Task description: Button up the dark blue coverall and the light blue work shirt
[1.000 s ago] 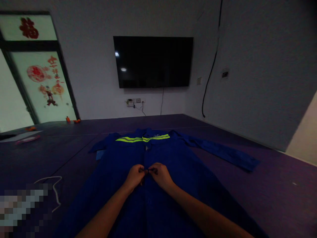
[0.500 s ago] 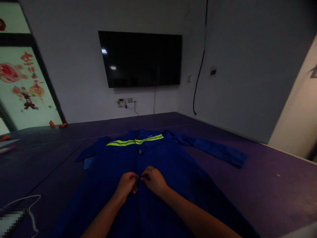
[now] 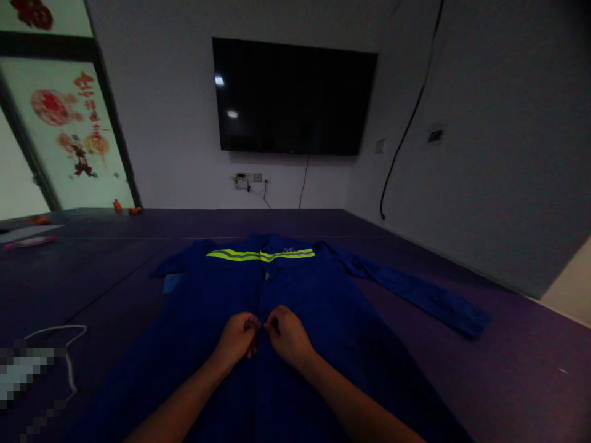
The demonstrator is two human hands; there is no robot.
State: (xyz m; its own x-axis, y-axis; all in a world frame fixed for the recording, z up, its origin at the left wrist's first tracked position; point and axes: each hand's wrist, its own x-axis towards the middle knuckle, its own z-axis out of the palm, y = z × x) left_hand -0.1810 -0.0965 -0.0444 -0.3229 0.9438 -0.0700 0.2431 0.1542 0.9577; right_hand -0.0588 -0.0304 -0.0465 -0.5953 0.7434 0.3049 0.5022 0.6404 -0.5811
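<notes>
A dark blue work jacket (image 3: 318, 301) lies spread out on the purple surface, its collar away from me and a yellow-green reflective band across the chest. My left hand (image 3: 240, 335) pinches the cloth at the front placket, just left of the middle line. Opposite it, almost touching, my right hand (image 3: 286, 332) pinches the placket's other edge. Whether a button sits between the fingertips is too dark and small to see. One long sleeve (image 3: 415, 295) stretches out to the right; the left sleeve (image 3: 178, 259) shows only in part.
The purple surface (image 3: 462, 375) reaches to the walls. A white cable (image 3: 70, 363) curls beside a blurred-out pale object (image 3: 23, 372) at the left. Small orange items (image 3: 133, 210) lie near the door. A television (image 3: 295, 98) hangs on the wall, and a black cable (image 3: 410, 123) dangles at right.
The view has turned slightly to the left and tilted a little. Both hands stay at the placket with their fingertips close together; the jacket lies as before.
</notes>
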